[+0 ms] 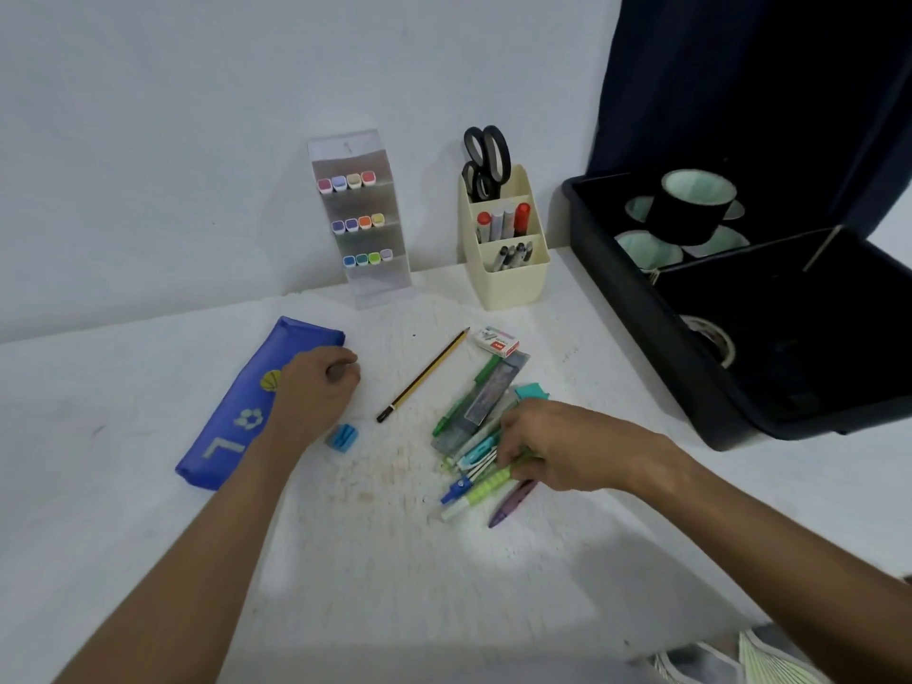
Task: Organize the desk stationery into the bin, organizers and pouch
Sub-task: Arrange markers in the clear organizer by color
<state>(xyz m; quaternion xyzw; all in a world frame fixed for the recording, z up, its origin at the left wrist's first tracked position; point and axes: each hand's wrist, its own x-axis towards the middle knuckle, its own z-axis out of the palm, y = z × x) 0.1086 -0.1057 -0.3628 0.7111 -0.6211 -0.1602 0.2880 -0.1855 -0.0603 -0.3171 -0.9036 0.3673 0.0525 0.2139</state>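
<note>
blue pouch lies flat on the table, and the left hand pinches its top end. the right hand has its fingers curled on some pens in the pile. it might grab too many and drop one, or bump the purple pen off the table

Left hand rests on right end of flat blue fabric pouch, fingers curled, small dark thing pinched at fingertips; cannot tell what. Small blue plastic sharpener just beside wrist. Yellow-and-black striped pencil lies slanted on white desk. Right hand grips pens in mixed pile of green, blue and purple pens. Small white-and-red staple box near pile. Cream plastic organizer holds black scissors, markers. Clear tiered marker stand by wall. Black plastic bin holds tape rolls.
</note>
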